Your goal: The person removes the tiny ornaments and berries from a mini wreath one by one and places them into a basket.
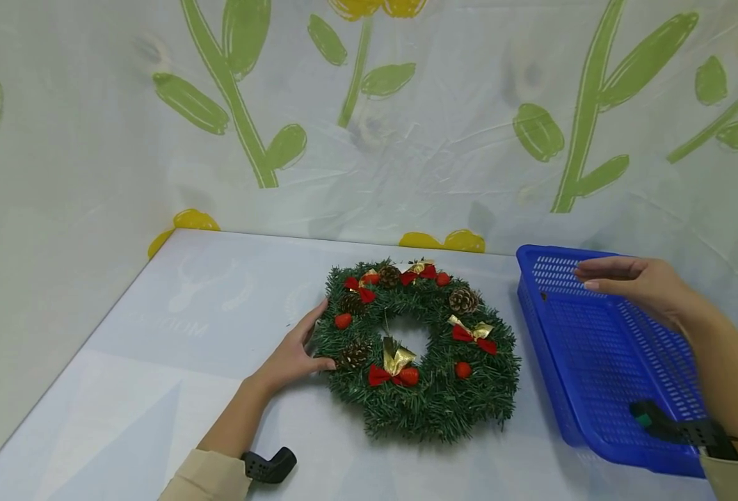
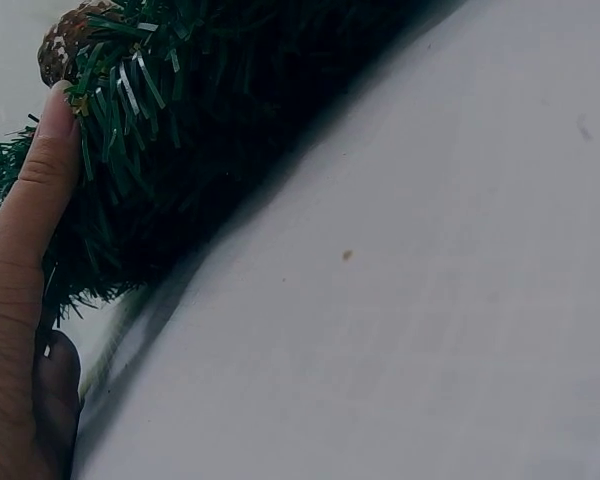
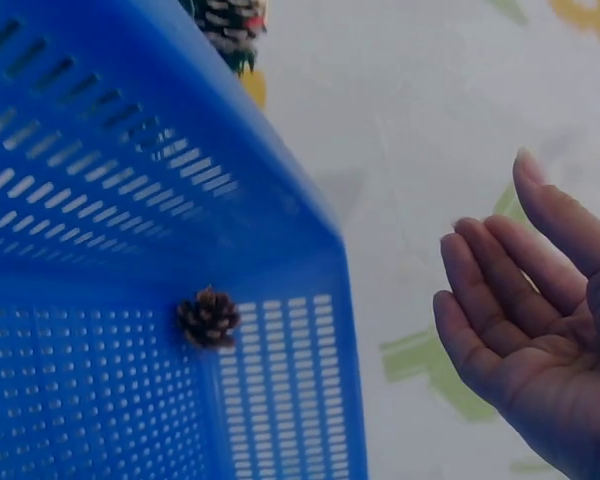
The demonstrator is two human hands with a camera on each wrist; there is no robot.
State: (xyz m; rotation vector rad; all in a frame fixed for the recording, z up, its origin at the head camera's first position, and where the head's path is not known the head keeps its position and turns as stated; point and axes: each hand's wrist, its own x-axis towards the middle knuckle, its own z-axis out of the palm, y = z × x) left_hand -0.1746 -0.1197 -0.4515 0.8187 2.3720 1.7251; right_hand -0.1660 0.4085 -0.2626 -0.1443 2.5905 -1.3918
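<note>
Artificial Christmas wreath (image 1: 431, 398) lies face up on the white table (image 1: 218, 410), left of the blue perforated basket (image 1: 625, 348) and apart from it. Left hand (image 1: 290, 358) grips the wreath's left edge: thumb over the greenery on the near side, fingers round the outer edge farther off. Cannot tell how far under they reach. Right hand (image 1: 647, 287) is empty, fingers loosely bent, raised over the basket's far end. Loose pine cone (image 3: 209, 320) sits in the basket's far-left corner.

Work in hand looks like steadying the wreath. Best done, I judge, with a broad, light hold: enough to stop it turning, not enough to crush sprigs. Mind the wired-looking pine cone (image 1: 354, 353) just beside the thumb.

Orientation: nearly round ring, so no marked long axis; the axis through its hole stands up from the table. Red-and-gold bow (image 1: 396, 367) near the hole has gold toward the far side, red toward the near. Basket's long axis runs far left to near right.
</note>
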